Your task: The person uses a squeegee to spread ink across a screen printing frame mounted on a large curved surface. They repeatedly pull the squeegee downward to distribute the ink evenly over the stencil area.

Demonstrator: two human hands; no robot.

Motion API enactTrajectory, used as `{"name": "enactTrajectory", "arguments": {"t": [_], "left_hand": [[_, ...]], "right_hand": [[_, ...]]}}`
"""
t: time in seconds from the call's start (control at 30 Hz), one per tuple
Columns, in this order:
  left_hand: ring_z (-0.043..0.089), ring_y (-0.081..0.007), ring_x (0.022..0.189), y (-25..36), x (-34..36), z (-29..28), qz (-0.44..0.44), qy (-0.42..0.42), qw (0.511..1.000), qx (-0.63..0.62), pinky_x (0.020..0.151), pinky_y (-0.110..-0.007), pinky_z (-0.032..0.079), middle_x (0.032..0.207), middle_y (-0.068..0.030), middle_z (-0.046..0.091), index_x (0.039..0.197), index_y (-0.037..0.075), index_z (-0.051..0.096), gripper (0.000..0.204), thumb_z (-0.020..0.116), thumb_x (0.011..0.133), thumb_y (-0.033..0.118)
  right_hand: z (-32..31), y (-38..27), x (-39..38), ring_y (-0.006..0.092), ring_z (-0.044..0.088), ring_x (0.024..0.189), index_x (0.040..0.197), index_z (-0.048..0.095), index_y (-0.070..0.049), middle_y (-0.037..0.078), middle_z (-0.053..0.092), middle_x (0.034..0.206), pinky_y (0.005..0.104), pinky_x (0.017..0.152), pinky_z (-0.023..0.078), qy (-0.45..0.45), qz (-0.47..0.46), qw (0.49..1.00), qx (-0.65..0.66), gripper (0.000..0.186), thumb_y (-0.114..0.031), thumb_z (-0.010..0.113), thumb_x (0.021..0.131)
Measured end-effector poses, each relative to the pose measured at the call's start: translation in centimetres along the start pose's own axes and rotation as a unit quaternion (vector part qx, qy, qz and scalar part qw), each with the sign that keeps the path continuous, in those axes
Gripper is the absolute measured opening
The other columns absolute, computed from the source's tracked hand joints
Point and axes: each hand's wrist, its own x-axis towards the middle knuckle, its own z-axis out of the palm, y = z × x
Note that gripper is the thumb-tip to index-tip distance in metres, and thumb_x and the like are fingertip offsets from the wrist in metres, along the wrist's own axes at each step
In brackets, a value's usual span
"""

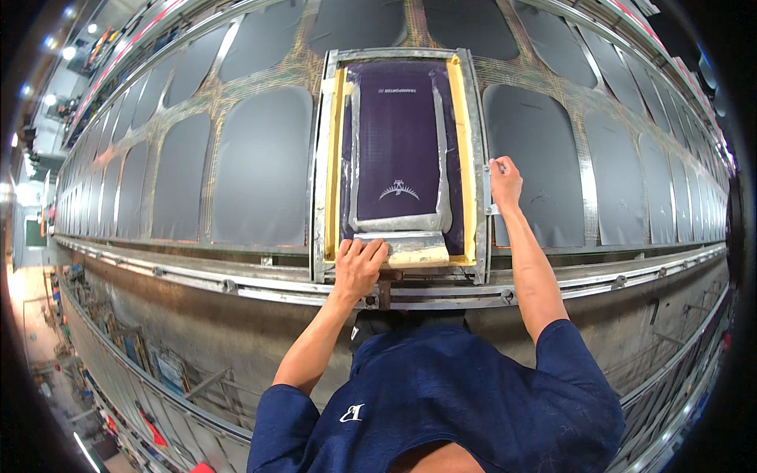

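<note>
A screen-printing frame (479, 118) with metal sides lies across the long table in front of me. Its purple mesh (398, 142) carries a pale printed design and grey tape round the middle, with yellow strips along the inner sides. Across the near end of the mesh rests a squeegee (418, 251) with a metal upper edge and a yellowish lower part. My left hand (361, 266) is closed over the squeegee's left end. At the frame's right side, my right hand (506, 183) is closed on the outer edge; its fingertips are partly hidden.
Dark grey rounded fabric panels (264, 165) lie in rows on the table, left, right and beyond the frame. A metal rail (441, 297) runs along the table's near edge. Behind me is another long table edge (181, 402) with racks below.
</note>
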Motion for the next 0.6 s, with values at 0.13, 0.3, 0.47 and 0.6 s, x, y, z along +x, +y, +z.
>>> {"name": "enactTrajectory", "arguments": {"t": [0.13, 0.3, 0.47, 0.6], "left_hand": [[0.060, -0.0207, 0.081, -4.6, 5.7, 2.7, 0.011, 0.006, 1.000, -0.003, 0.077, -0.037, 0.044, 0.105, 0.0006, 0.073, 0.105, 0.010, 0.071, 0.040, 0.065, 0.068, -0.004], [0.064, -0.0230, 0.086, -15.3, 19.1, 8.0, 0.033, 0.034, 0.999, -0.001, 0.083, -0.039, 0.047, 0.107, -0.0007, 0.075, 0.105, 0.011, 0.070, 0.041, 0.066, 0.066, -0.004], [0.068, -0.0283, 0.074, -22.1, 30.3, 10.9, 0.053, 0.014, 0.997, -0.051, 0.080, -0.042, 0.051, 0.088, -0.0064, 0.076, 0.094, 0.012, 0.075, 0.031, 0.075, 0.065, 0.002], [0.070, -0.0358, 0.072, -24.1, 36.9, 8.8, 0.007, -0.067, 0.994, -0.092, 0.070, -0.043, 0.056, 0.072, -0.0123, 0.071, 0.086, 0.014, 0.078, 0.019, 0.085, 0.070, 0.018]], "right_hand": [[-0.5, -0.3, -0.2, 0.0315, 0.067, 0.064, 0.094, 0.065, -0.007, 0.017, 0.063, 0.064, 0.0445, 0.063, 0.050, -0.045, 0.049, 0.998, -0.020, 0.027, -0.034, 0.066, 0.096], [-1.6, -2.7, 2.6, 0.0365, 0.069, 0.094, 0.104, 0.071, -0.010, 0.016, 0.073, 0.099, 0.0496, 0.083, 0.053, -0.151, -0.005, 0.966, -0.208, 0.024, -0.032, 0.069, 0.094], [3.3, -9.7, 13.2, 0.0352, 0.058, 0.120, 0.127, 0.067, -0.010, 0.016, 0.067, 0.122, 0.0460, 0.105, 0.045, -0.112, -0.287, 0.951, -0.032, 0.055, -0.043, 0.079, 0.085], [8.4, -17.5, 21.4, 0.0348, 0.063, 0.113, 0.117, 0.072, -0.010, 0.015, 0.072, 0.110, 0.0461, 0.104, 0.045, -0.282, -0.361, 0.876, -0.153, 0.053, -0.044, 0.083, 0.077]]}}
